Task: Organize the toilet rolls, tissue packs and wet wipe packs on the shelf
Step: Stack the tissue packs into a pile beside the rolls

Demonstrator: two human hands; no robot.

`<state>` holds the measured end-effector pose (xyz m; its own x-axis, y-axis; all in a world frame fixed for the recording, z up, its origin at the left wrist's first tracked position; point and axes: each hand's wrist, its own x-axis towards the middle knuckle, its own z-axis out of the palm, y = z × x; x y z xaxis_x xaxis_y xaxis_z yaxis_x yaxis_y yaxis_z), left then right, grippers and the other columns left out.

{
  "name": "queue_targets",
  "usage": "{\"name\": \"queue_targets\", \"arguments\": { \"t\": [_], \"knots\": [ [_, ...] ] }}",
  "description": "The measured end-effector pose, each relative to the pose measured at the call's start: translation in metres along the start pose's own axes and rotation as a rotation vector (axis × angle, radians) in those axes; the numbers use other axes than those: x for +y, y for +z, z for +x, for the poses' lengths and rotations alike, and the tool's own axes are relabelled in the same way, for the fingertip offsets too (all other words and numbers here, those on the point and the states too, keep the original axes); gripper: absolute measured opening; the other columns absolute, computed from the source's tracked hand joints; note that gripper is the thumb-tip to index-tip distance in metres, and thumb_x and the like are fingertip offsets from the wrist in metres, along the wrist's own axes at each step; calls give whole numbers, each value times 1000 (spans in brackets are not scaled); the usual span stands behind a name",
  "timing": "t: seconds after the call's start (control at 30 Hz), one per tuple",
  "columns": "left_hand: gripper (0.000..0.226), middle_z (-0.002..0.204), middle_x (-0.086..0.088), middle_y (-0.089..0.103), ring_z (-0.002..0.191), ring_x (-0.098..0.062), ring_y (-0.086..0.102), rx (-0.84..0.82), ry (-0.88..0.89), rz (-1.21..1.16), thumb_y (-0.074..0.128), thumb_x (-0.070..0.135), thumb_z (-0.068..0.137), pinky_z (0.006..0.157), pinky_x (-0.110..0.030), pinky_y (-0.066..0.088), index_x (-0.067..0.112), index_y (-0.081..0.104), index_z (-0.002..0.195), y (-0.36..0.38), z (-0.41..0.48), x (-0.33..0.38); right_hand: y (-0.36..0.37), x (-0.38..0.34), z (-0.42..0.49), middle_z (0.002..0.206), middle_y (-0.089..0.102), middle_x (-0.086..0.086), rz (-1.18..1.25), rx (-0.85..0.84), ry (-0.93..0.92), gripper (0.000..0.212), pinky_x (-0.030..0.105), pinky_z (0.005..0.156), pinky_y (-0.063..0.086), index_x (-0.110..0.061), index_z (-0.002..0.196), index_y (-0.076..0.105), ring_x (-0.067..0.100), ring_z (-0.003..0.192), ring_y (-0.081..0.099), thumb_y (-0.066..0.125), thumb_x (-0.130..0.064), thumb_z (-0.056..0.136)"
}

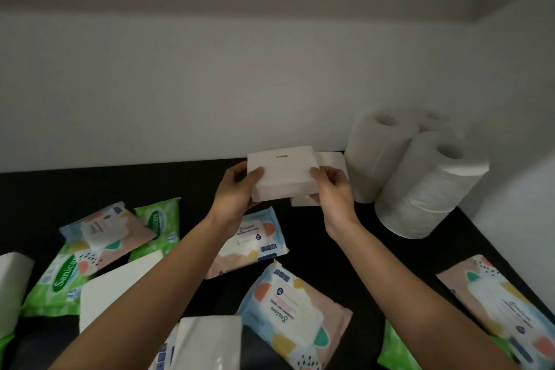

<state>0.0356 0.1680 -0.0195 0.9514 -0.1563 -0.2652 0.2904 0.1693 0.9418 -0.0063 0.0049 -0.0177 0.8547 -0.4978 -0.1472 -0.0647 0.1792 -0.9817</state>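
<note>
both hands, left hand (pixel 237 189) and right hand (pixel 333 192), grip a white tissue pack (pixel 282 173) over the tissue stack (pixel 332 159) beside the toilet rolls (pixel 420 177) on the dark shelf (pixel 168 183); stacking step, next lower it squarely.

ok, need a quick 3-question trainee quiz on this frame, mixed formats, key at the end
1. True or false: the left hand and the right hand both grip the same white tissue pack.
2. Multiple choice: the toilet rolls stand at the A) back right of the shelf, B) front left, C) front middle.
3. Fill in: the green wet wipe packs at the left carry the brand word ___.

Key: 1 true; 2 A; 3 Sanicare.
</note>
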Motion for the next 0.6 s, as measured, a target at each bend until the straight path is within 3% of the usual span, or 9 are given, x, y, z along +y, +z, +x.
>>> {"name": "queue_targets", "arguments": {
  "t": [0.1, 0.23, 0.3, 0.43, 0.53, 0.6],
  "knots": [
    [52, 125, -6, 57, 110, -23, 59, -30, 11, -16, 64, 25, 88, 94, -42, 53, 18, 44, 136, 26, 7, 4, -20, -7, 10, 104, 63, -2, -11, 1, -92, 26, 29, 89, 50, -14, 112, 59, 12, 100, 60, 62, -28, 90],
    [50, 128, -6, 56, 113, -22, 57, -40, 55, 59, 60, 26, 92, 99, -40, 49, 16, 45, 138, 57, 19, 8, -40, -12, 25, 95, 63, -15, -96, -23, -192, 8, 29, 92, 48, -31, 99, 60, 6, 94, 60, 54, -28, 95],
    [48, 128, -6, 57, 113, -20, 56, -39, 79, 127, 57, 28, 94, 102, -38, 46, 14, 47, 138, 68, 24, 6, -48, -14, 31, 93, 61, -20, -169, -35, -234, 12, 27, 91, 46, -34, 102, 59, 5, 93, 59, 49, -30, 98],
    [45, 126, -3, 57, 104, -12, 54, -24, 149, 244, 54, 30, 95, 88, -25, 45, 13, 49, 137, 81, 30, 1, -57, -16, 42, 107, 62, -6, -375, -25, -276, 35, 24, 84, 39, -18, 125, 57, 13, 102, 56, 38, -35, 101],
    [46, 126, -2, 57, 101, -9, 52, 0, 194, 314, 52, 32, 96, 73, -15, 42, 12, 48, 137, 87, 35, -3, -57, -12, 51, 120, 62, 6, -460, 4, -276, 36, 23, 85, 37, -13, 126, 56, 23, 111, 56, 36, -31, 102],
    [45, 127, -2, 57, 102, -9, 51, 14, 215, 362, 50, 34, 97, 73, -15, 41, 13, 49, 137, 89, 38, -4, -56, -9, 55, 125, 59, 6, -476, 7, -281, 34, 19, 88, 34, -13, 131, 52, 20, 115, 53, 37, -23, 102]
  ]
}}
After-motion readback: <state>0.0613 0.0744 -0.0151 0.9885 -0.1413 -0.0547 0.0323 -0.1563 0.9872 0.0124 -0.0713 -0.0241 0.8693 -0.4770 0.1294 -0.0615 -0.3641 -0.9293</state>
